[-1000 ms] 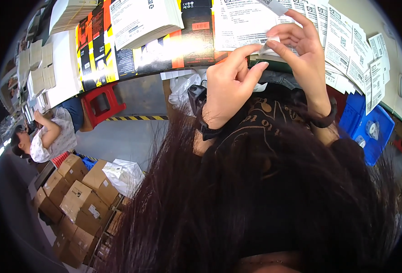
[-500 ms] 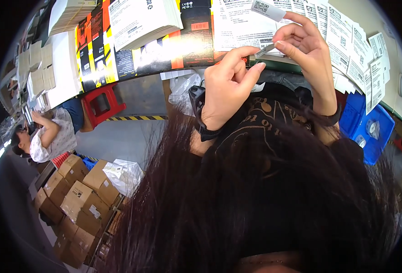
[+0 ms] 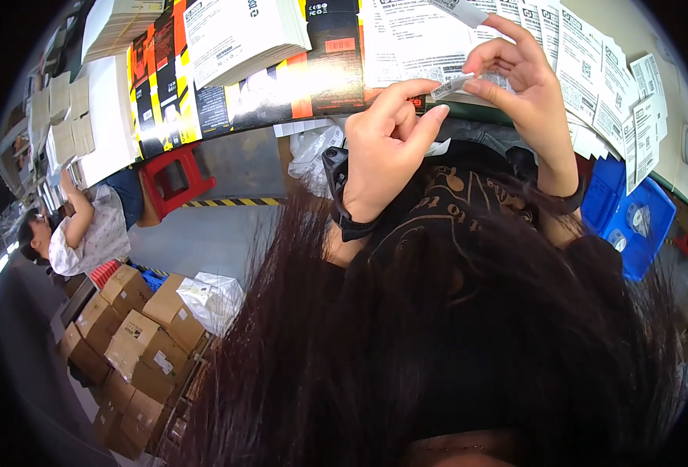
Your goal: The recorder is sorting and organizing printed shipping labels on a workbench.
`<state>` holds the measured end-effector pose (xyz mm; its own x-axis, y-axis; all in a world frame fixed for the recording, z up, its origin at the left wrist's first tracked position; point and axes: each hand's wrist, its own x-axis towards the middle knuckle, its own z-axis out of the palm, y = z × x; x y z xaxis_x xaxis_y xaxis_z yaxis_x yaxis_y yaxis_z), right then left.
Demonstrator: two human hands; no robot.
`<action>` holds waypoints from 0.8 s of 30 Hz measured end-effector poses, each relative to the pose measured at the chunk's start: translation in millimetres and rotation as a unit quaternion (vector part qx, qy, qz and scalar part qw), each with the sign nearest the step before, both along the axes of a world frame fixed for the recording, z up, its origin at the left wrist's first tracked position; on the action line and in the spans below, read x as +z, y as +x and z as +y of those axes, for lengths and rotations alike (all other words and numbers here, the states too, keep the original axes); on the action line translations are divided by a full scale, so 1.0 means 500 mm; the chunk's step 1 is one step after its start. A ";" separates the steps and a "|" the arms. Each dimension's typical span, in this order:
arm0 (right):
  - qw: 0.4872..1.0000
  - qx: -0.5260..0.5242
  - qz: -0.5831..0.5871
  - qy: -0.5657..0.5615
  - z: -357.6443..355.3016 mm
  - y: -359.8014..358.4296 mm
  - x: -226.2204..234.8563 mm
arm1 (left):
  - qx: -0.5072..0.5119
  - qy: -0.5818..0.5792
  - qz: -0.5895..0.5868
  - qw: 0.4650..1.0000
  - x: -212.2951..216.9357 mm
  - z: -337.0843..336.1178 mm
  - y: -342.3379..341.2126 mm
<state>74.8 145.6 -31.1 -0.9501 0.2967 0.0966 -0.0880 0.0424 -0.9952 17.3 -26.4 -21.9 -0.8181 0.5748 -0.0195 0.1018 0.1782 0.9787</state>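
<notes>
A small printed sticker label (image 3: 450, 87) is pinched at its right end between the thumb and index finger of my right hand (image 3: 534, 97). My left hand (image 3: 383, 152) has its index fingertip at the label's left end, with the thumb held apart below and the other fingers curled. A second white label with a square code (image 3: 460, 11) clings to an upper finger of my right hand. Beneath both hands lie printed white sheets (image 3: 414, 47) on the table.
A paper stack (image 3: 246, 47) stands on black, orange and yellow printed boxes (image 3: 332, 74). More label sheets (image 3: 593, 70) fan out at right, above a blue bin (image 3: 631, 218). A red stool (image 3: 176, 183), cartons (image 3: 138, 335) and another person (image 3: 91, 233) are at left.
The label between my hands has tilted, showing more of its printed face. My left hand has shifted slightly left, and the upper label has moved up toward the picture's edge.
</notes>
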 end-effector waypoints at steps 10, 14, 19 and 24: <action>0.997 -0.053 -0.016 -0.059 0.017 0.008 -0.012 | -0.033 -0.010 0.024 0.999 -0.004 0.004 0.007; 0.994 -0.081 -0.026 -0.071 0.018 0.005 -0.012 | -0.039 -0.020 0.023 0.999 0.004 0.001 0.010; 0.992 -0.089 -0.042 -0.079 0.069 0.021 -0.031 | -0.005 -0.012 0.026 1.000 -0.009 -0.002 0.003; 0.975 -0.055 -0.046 -0.209 0.000 -0.002 0.027 | -0.019 -0.005 0.015 1.000 0.004 -0.011 -0.001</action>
